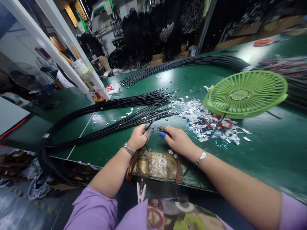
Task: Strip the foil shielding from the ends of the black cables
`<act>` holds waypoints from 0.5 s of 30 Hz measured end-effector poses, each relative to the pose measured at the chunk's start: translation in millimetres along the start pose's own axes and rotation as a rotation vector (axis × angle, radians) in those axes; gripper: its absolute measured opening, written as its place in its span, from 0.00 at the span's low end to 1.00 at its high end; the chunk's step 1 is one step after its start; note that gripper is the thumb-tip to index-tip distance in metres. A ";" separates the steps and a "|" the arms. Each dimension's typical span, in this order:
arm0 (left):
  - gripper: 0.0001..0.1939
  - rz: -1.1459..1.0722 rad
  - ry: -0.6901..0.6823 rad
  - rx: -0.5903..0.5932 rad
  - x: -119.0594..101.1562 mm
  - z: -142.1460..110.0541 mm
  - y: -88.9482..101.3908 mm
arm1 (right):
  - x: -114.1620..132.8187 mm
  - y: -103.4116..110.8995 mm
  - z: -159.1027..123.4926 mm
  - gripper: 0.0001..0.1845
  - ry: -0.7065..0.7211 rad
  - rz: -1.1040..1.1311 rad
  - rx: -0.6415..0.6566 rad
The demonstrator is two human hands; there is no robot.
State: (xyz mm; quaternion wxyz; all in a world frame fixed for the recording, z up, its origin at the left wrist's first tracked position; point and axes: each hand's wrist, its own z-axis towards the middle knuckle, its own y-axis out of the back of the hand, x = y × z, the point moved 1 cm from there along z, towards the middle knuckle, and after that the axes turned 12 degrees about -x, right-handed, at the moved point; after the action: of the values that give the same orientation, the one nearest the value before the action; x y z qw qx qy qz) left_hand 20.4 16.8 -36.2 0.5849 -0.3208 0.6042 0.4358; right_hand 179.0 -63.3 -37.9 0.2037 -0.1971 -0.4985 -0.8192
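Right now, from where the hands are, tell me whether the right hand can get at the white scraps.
Probably yes: the white scraps lie just beyond the right hand, with nothing tall between. The green fan covers part of the pile's far right side in this view, but the near side looks free.

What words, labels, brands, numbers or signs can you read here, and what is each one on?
None can be read with certainty.
Yellow and red packet: lettering, too blurred to read.
Pale container by the white post: red marking, too small to read.
Green fan: its centre badge is too blurred to read.
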 end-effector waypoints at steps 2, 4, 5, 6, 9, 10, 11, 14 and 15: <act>0.20 -0.004 0.004 0.001 -0.3 -0.1 0.0 | -0.4 -0.3 -0.1 0.09 0.001 -0.004 -0.001; 0.21 -0.015 0.006 0.008 -0.3 -0.3 -0.2 | -0.5 -0.3 -0.1 0.09 -0.002 -0.002 0.005; 0.21 -0.020 0.008 0.012 -0.3 -0.4 -0.3 | -0.3 -0.2 0.0 0.09 -0.005 0.000 0.008; 0.20 -0.023 0.010 0.014 -0.4 -0.4 -0.3 | -0.1 0.1 0.0 0.09 -0.007 0.002 0.012; 0.20 -0.024 0.015 0.016 -0.8 -0.6 -0.3 | 0.5 0.8 0.1 0.09 -0.014 0.002 0.019; 0.20 -0.024 0.017 0.018 -1.1 -0.6 -0.2 | 0.5 0.9 0.1 0.09 -0.015 0.003 0.021; 0.20 -0.026 0.019 0.020 -1.3 -0.6 -0.1 | 0.5 1.0 0.1 0.09 -0.015 0.007 0.021; 0.21 -0.029 0.026 0.021 -1.4 -0.2 0.4 | 0.0 0.6 0.1 0.09 -0.002 0.024 0.018; 0.21 -0.028 0.027 0.019 -1.2 0.0 0.6 | -0.3 0.3 0.0 0.10 0.001 0.024 0.016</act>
State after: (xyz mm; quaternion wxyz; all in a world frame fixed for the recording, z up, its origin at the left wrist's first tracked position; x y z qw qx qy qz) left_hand 20.0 16.9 -34.9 0.5857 -0.3295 0.6118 0.4172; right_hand 179.4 -63.4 -37.8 0.2155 -0.2011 -0.5025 -0.8128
